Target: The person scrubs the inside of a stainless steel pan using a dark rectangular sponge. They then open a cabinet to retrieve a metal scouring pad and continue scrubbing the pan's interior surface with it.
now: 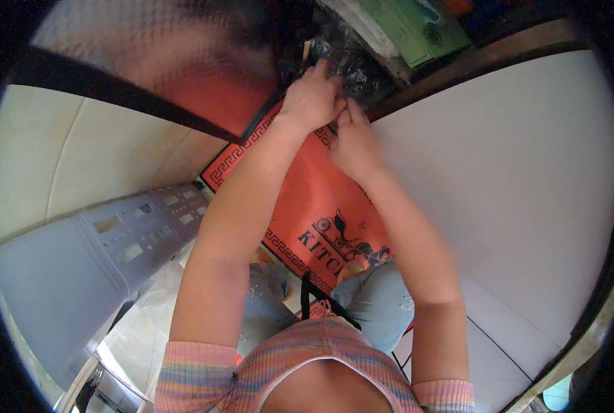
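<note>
My left hand point(313, 99) reaches over a dark, shiny plastic bag point(358, 72) inside a dim, low cabinet space. Its fingers are spread at the bag's near side, and a small pale stick-like piece point(307, 50) is just beyond the fingertips. Close beside it, my right hand point(357, 142) has its fingers bent at the cabinet's lower edge, almost touching the left. Shadow and blur hide whether either hand grips the plastic. Behind the bag, to the right, a green box point(415, 31) with printing lies tilted on a pale wrapped bundle point(364, 26).
An orange-red kitchen mat point(307, 201) with a black border covers the floor below. Dark-framed textured panel point(183, 62) juts in at upper left; a large white panel point(493, 165) flanks the right. A grey-purple plastic basket point(64, 263) stands against the tiled wall point(105, 139).
</note>
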`<action>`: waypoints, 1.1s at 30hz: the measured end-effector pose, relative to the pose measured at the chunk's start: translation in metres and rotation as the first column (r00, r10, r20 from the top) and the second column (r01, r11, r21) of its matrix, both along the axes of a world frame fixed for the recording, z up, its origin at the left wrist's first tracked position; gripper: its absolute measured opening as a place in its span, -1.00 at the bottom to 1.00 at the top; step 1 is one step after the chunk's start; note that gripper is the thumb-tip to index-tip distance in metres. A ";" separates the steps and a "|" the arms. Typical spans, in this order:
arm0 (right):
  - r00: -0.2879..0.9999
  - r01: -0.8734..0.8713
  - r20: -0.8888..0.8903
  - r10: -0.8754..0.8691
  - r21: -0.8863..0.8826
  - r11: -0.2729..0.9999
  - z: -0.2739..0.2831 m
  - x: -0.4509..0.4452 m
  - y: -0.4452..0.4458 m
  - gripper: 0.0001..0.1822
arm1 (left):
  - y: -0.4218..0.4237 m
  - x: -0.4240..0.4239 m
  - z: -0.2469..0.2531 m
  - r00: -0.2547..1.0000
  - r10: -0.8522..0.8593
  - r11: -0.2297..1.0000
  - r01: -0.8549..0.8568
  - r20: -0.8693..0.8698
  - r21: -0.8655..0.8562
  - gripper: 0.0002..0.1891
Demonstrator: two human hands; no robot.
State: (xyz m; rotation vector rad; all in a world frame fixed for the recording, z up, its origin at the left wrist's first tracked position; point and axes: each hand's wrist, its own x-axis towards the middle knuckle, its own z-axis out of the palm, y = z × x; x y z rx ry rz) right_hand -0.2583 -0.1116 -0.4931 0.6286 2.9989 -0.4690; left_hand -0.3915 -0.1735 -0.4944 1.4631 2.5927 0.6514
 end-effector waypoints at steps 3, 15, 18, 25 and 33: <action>0.974 0.075 0.216 -0.063 -0.049 0.996 0.050 -0.010 -0.002 -0.44 | -0.007 0.003 -0.004 0.993 0.064 0.998 -0.063 0.095 -0.018 -0.56; 0.930 -0.107 0.366 0.035 0.178 0.978 0.052 -0.057 0.019 -0.41 | -0.028 0.026 -0.026 0.995 -0.077 0.926 0.047 0.068 0.374 -0.63; 0.780 -0.264 0.625 0.024 0.293 0.919 0.070 -0.063 0.022 -0.57 | -0.034 0.022 -0.016 0.965 0.008 0.967 -0.074 0.263 0.244 -0.75; 0.900 -0.411 0.082 0.429 0.490 0.769 0.025 -0.039 0.043 -0.45 | -0.040 0.022 -0.014 0.971 -0.039 0.968 -0.023 0.237 0.252 -0.75; 0.890 -0.455 0.277 0.362 0.493 0.741 0.029 -0.046 0.052 -0.62 | -0.047 0.025 -0.019 0.975 -0.152 0.970 0.116 0.163 0.214 -0.66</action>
